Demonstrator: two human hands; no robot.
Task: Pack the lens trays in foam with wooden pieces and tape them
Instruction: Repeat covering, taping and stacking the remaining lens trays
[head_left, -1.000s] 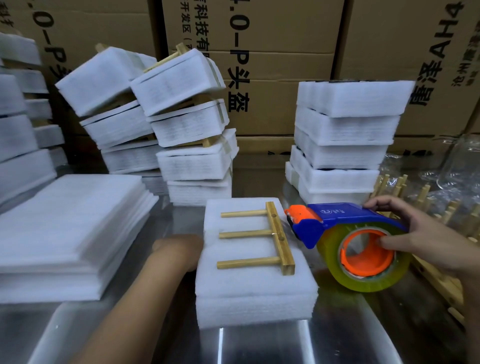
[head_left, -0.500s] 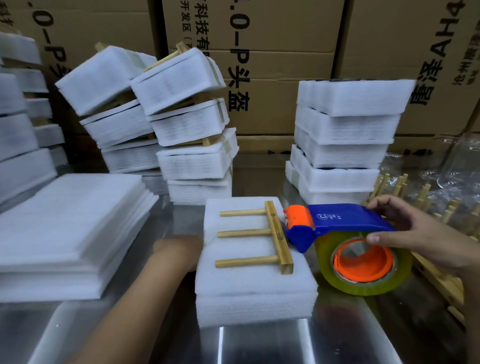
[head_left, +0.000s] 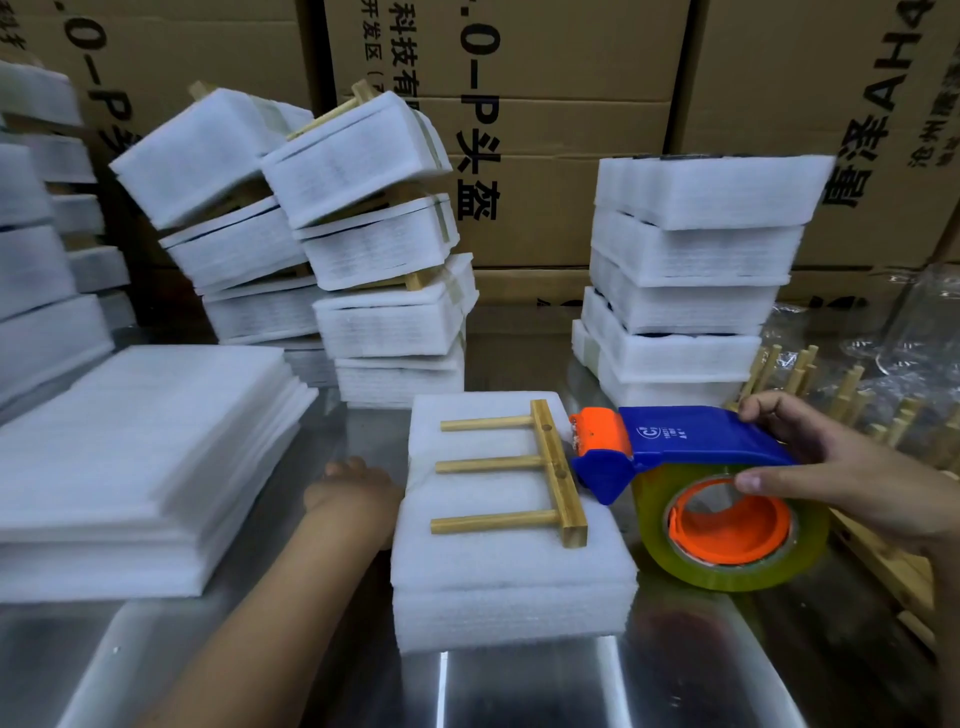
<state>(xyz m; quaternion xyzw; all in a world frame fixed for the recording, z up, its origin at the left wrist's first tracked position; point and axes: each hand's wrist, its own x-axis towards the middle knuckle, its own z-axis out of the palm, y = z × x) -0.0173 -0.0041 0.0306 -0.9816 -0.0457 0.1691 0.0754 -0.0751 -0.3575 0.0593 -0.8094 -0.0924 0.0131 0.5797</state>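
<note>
Head view: foam pack (head_left: 511, 530) lies flat on desk (head_left: 519, 686), between both hands. Wooden piece (head_left: 558, 473) sits on top. Its bar's long axis runs near-to-far, on the side toward the right fingers (head_left: 763, 410); three pegs point toward left hand (head_left: 358, 488). Left hand is against the pack's side, fingers hidden, can't tell their state. Right hand (head_left: 852, 478) grips tape dispenser (head_left: 675, 441): fingers curled over blue handle, thumb at tape roll (head_left: 727, 535). Dispenser's long axis is crosswise, orange nose pointing away from right fingers at the bar; whether they touch, can't tell. Spare wooden pieces (head_left: 831, 384) lie beyond right fingers.
</note>
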